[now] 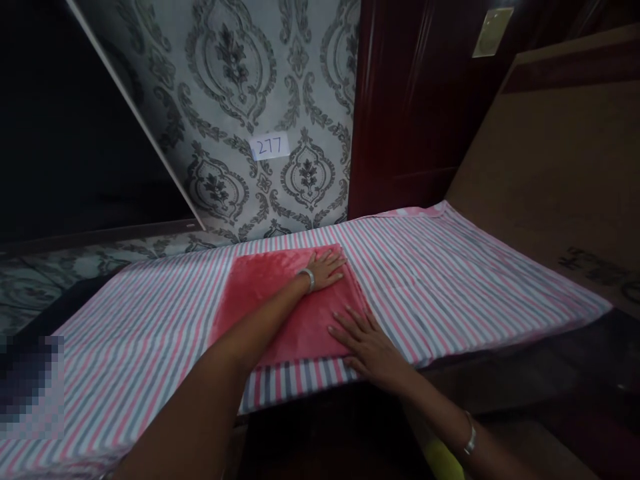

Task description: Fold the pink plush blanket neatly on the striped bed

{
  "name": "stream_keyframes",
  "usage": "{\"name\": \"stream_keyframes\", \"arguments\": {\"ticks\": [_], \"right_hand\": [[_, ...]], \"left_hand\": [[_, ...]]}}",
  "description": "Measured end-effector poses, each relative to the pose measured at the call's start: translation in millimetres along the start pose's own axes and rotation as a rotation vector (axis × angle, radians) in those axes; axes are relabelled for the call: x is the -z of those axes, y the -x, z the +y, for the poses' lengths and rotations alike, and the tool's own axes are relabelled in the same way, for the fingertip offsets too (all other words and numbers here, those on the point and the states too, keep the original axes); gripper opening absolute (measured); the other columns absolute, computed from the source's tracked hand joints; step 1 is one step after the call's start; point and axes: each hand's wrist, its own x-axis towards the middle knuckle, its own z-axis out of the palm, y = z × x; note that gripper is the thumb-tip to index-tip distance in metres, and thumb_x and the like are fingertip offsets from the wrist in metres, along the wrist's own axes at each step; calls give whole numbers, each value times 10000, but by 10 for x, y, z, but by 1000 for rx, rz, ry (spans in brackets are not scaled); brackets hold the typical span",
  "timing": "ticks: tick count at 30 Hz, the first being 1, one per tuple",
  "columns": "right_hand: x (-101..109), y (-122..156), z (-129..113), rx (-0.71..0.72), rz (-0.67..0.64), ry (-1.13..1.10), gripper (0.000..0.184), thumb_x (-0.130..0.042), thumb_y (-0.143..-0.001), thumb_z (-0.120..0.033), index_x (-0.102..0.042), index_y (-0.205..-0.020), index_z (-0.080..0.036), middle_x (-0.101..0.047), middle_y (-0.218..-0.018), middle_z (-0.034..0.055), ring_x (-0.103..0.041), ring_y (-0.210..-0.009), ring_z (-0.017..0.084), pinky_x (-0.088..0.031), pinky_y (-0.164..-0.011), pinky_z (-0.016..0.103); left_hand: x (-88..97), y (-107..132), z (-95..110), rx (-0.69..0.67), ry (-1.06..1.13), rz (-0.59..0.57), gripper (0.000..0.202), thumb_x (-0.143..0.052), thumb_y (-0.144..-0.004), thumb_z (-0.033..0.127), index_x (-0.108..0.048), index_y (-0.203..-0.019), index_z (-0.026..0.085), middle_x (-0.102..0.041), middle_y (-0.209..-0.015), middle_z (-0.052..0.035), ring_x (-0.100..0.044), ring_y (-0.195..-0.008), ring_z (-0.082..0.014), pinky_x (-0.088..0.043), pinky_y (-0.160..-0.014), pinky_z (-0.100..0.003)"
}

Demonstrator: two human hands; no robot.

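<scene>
A folded red cloth [270, 300] lies flat on a striped pink, grey and white sheet [450, 280]. My left hand [327, 268] rests palm down on the cloth's far right corner, fingers stretched out, a bracelet on the wrist. My right hand [367, 340] lies flat with spread fingers on the cloth's near right edge, partly on the sheet. Neither hand grips anything.
A patterned grey wall [240, 87] with a white label reading 277 [270, 146] stands behind the sheet. A dark red wooden door [410, 107] is at the back right, a brown board [560, 153] to the right. Dark floor lies below the sheet's near edge.
</scene>
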Motion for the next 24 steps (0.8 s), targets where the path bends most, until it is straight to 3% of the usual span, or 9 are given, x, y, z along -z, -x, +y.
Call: {"name": "stream_keyframes", "arguments": {"ticks": [6,10,14,15,17,20,22,24], "right_hand": [[9,172,-96,-42,16,-137,670,-597,-981,-399,-346,-1600,-351,-264,-1670,48,-163,-1554,346,-207,-1217,665],[138,153,131,-97,234,-351,559,-497,-1025,-436,-433,-1565,-306,-375,-1621,89,-335,-1501,299,-324,-1210,570],[273,-44,606,-343,397,-603,616,-524,-978,-542,-486,-1530,-273,-514,-1520,120,-502,-1387,315,-484,-1102,529],[292,-129,732,-417,404,-668,643,-552,-949,-568,-503,-1517,-270,-554,-1480,126,-547,-1340,324,-518,-1060,528],[316,-340,954,-546,403,-795,673,-595,-899,-588,-533,-1486,-266,-597,-1428,130,-595,-1278,324,-549,-1012,510],[335,-712,1155,-706,386,-988,652,-622,-873,-564,-556,-1439,-246,-614,-1390,129,-616,-1235,281,-574,-950,417],[341,-949,1194,-808,336,-1101,583,-616,-882,-542,-586,-1361,-212,-660,-1273,133,-671,-1073,229,-584,-815,318],[338,-1138,1186,-862,278,-1158,484,-608,-886,-538,-638,-1202,-173,-697,-1065,112,-664,-825,172,-537,-663,249]], "left_hand": [[75,-10,16,4,76,5,649,-362,-1022,518,-266,-1620,284,-196,-1709,-67,-133,-1581,-311,-86,-1245,-654],[262,162,-159,88,173,194,661,-385,-1019,480,-247,-1626,258,-222,-1700,-110,-198,-1570,-289,-152,-1250,-613],[431,760,-718,311,364,506,577,-606,-897,410,-564,-1439,215,-468,-1584,-114,-359,-1503,-302,-225,-1254,-527],[446,969,-879,428,473,582,546,-659,-852,394,-626,-1360,195,-518,-1544,-119,-401,-1479,-293,-265,-1245,-475],[439,1410,-1154,783,746,720,475,-761,-740,370,-706,-1173,181,-629,-1420,-130,-490,-1409,-292,-373,-1179,-399],[356,1983,-1367,1006,887,708,440,-785,-683,517,-703,-910,150,-753,-1017,-175,-696,-1074,-355,-557,-904,-457],[291,2220,-1390,1031,970,658,486,-774,-661,613,-661,-780,155,-728,-778,-134,-725,-803,-313,-580,-733,-429],[254,2319,-1370,1023,1052,621,525,-783,-635,656,-634,-729,161,-692,-679,-92,-692,-650,-252,-567,-646,-378]]}}
